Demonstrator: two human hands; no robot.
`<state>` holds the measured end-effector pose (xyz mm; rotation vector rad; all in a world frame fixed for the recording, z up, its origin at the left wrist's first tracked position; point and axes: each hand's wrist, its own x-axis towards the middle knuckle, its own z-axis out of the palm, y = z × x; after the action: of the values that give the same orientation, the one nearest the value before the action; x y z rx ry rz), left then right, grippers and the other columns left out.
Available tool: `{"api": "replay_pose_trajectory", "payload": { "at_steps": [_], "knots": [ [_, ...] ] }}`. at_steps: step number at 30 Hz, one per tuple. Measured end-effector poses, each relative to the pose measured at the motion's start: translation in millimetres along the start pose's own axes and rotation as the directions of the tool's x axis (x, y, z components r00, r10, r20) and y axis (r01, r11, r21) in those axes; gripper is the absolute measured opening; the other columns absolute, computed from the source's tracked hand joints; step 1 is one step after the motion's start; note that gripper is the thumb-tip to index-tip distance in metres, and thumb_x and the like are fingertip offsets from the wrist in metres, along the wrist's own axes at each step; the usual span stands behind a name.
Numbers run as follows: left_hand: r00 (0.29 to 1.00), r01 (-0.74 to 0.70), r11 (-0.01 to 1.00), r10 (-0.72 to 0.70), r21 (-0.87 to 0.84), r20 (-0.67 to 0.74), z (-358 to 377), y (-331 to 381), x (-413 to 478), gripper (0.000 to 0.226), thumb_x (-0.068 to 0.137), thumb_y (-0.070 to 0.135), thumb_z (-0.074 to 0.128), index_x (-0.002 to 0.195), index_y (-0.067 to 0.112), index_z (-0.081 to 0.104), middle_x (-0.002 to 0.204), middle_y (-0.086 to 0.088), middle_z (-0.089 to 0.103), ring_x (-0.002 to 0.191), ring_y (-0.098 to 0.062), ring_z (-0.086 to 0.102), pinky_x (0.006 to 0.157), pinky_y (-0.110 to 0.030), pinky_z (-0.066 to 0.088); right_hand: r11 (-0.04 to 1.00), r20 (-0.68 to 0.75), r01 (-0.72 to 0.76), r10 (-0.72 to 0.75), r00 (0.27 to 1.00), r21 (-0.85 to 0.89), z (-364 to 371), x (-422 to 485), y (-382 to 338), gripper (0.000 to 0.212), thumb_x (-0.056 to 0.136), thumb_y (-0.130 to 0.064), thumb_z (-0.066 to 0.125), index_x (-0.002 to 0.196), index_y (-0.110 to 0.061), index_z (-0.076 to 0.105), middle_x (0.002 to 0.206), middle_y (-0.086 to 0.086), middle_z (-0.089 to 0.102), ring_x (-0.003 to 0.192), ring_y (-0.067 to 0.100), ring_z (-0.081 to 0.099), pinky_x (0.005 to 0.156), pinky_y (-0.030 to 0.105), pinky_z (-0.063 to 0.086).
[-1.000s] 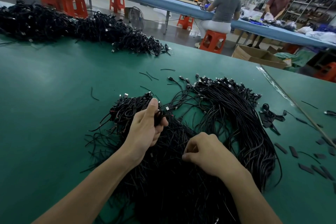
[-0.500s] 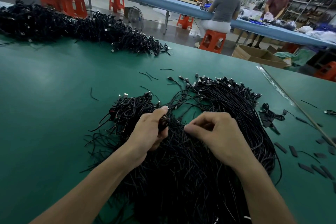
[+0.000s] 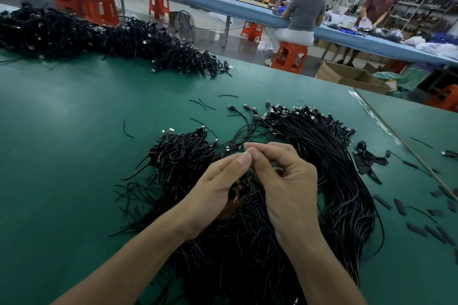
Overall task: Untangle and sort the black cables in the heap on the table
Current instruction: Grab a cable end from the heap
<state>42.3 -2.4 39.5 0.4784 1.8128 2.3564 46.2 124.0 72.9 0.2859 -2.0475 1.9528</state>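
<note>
Green matting covers the table (image 3: pixel 62 143) where a worker's two hands meet above the heap of black cables (image 3: pixel 247 255), which lies at the near middle of the surface. The left hand (image 3: pixel 218 188) grips a small bunch of cable ends in curled fingers, thumb raised. The right hand (image 3: pixel 290 188) has thumb and forefinger pinched together just beside that thumb; whether a strand lies between them cannot be told. A straightened bundle (image 3: pixel 334 168) curves along the heap's right side. A second pile (image 3: pixel 111 37) lies along the far edge, and short black strips (image 3: pixel 381 202) lie scattered to the right.
</note>
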Motion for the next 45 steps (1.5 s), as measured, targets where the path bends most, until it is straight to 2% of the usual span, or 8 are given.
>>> {"api": "replay_pose_trajectory", "payload": {
  "at_steps": [2, 6, 15, 18, 23, 29, 37, 45],
  "knots": [
    [0.994, -0.006, 0.998, 0.014, 0.067, -0.112, -1, -3, 1, 0.047, 0.094, 0.054, 0.047, 0.122, 0.025, 0.068, 0.125, -0.003, 0.068, 0.122, -0.017, 0.06, 0.103, -0.039, 0.047, 0.995, 0.064, 0.029, -0.024, 0.998, -0.092, -3, -1, -2, 0.015, 0.077, -0.034, 0.07, 0.088, -0.032, 0.08, 0.098, -0.002, 0.064, 0.093, 0.006, 0.061, 0.077, 0.018, 0.05],
    [0.98, -0.08, 0.995, 0.09, 0.063, -0.176, -3, -2, 2, 0.043, 0.103, 0.043, 0.035, 0.113, 0.018, 0.068, 0.087, 0.012, 0.071, 0.067, 0.003, 0.063, 0.057, -0.009, 0.046, 0.98, 0.137, 0.039, -0.012, 0.99, -0.197, -5, -5, -3, 0.012, 0.081, -0.03, 0.073, 0.089, -0.036, 0.079, 0.097, -0.012, 0.061, 0.087, 0.0, 0.057, 0.078, 0.016, 0.046],
    [0.957, -0.163, 0.987, 0.162, 0.016, -0.241, 0, 7, 2, 0.05, 0.101, 0.047, 0.028, 0.107, 0.027, 0.073, 0.045, 0.009, 0.04, 0.038, -0.002, 0.032, 0.04, -0.015, 0.027, 0.965, 0.116, 0.064, -0.035, 0.993, -0.256, -3, -7, 1, 0.012, 0.083, -0.017, 0.077, 0.085, -0.029, 0.076, 0.081, -0.008, 0.072, 0.078, 0.01, 0.068, 0.07, 0.02, 0.051],
    [0.939, -0.157, 0.988, 0.15, -0.001, -0.309, 1, 3, 6, 0.048, 0.098, 0.053, 0.036, 0.095, 0.024, 0.074, 0.043, 0.008, 0.039, 0.034, -0.006, 0.028, 0.04, -0.015, 0.025, 0.855, 0.174, 0.222, -0.157, 0.972, -0.468, 0, -8, 0, 0.015, 0.087, -0.01, 0.073, 0.089, -0.024, 0.075, 0.088, -0.014, 0.064, 0.085, 0.005, 0.062, 0.072, 0.009, 0.045],
    [0.91, -0.131, 0.989, 0.147, 0.067, -0.387, -2, -1, 9, 0.063, 0.087, 0.072, 0.043, 0.081, 0.018, 0.076, 0.046, 0.0, 0.043, 0.036, -0.011, 0.031, 0.039, -0.019, 0.027, 0.631, 0.335, 0.445, -0.294, 0.895, -0.635, 2, -8, 3, 0.013, 0.093, -0.012, 0.065, 0.103, -0.015, 0.074, 0.096, -0.006, 0.059, 0.089, 0.013, 0.059, 0.077, 0.037, 0.054],
    [0.904, 0.045, 0.992, -0.089, -0.116, -0.418, -3, 2, 9, 0.069, 0.083, 0.073, 0.047, 0.065, 0.009, 0.069, 0.047, -0.003, 0.037, 0.035, -0.011, 0.027, 0.036, -0.017, 0.024, 0.389, 0.435, 0.6, -0.434, 0.789, -0.699, 3, -12, 10, 0.005, 0.091, -0.012, 0.069, 0.09, -0.01, 0.073, 0.089, 0.0, 0.061, 0.083, 0.018, 0.058, 0.072, 0.037, 0.052],
    [0.822, 0.536, 0.832, -0.553, -0.143, -0.134, -11, 2, 6, 0.044, 0.101, 0.043, 0.048, 0.063, 0.022, 0.051, 0.049, 0.005, 0.033, 0.037, -0.006, 0.023, 0.035, -0.014, 0.018, 0.127, 0.739, 0.833, -0.403, 0.539, -0.538, -6, -2, 3, 0.005, 0.085, -0.011, 0.071, 0.086, -0.015, 0.068, 0.1, 0.001, 0.063, 0.098, 0.019, 0.053, 0.081, 0.032, 0.042],
    [0.781, 0.621, 0.729, -0.604, -0.288, 0.158, -14, 2, 7, 0.061, 0.071, 0.077, 0.056, 0.052, 0.021, 0.04, 0.051, 0.003, 0.033, 0.034, -0.004, 0.02, 0.033, -0.009, 0.016, 0.384, 0.681, 0.714, -0.246, 0.69, -0.585, -14, 8, -3, 0.02, 0.094, -0.029, 0.057, 0.086, -0.02, 0.074, 0.088, -0.006, 0.063, 0.083, 0.018, 0.058, 0.073, 0.038, 0.047]
  ]
}}
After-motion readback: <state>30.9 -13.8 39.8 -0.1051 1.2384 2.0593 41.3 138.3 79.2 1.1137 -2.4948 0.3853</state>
